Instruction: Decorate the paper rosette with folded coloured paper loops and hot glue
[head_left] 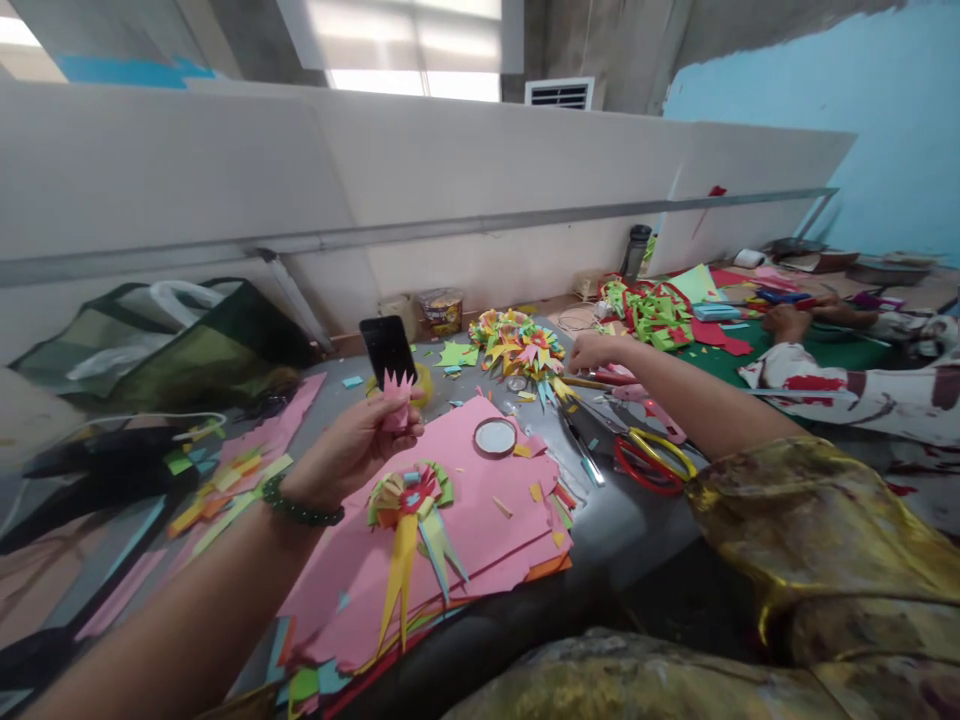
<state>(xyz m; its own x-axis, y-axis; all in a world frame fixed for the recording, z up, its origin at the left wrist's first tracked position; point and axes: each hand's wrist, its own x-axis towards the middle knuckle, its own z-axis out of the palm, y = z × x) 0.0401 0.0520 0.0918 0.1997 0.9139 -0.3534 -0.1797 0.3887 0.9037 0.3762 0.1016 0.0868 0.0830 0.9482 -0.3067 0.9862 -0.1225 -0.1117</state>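
Note:
My left hand (375, 435) is closed round a small piece of pink paper (397, 400) cut into points along its top. Below it on stacked pink sheets (480, 570) lies a paper rosette (412, 500) with yellow and blue tails. My right hand (595, 354) reaches forward beside a pile of colourful paper rosettes (521, 345). Its fingers are curled downward, and whatever they may hold is hidden. Scissors with red and yellow handles (652, 458) and a pen-like tool (583, 450) lie below my right forearm. A phone (388, 350) stands behind my left hand.
A round tape-like disc (495, 437) rests on the pink sheets. Paper strips (225, 490) and a green bag (157, 340) are at left. Toward the right are green paper pieces (652, 312), a dark bottle (636, 252) and another person's hand (787, 322). A white partition (450, 160) stands behind.

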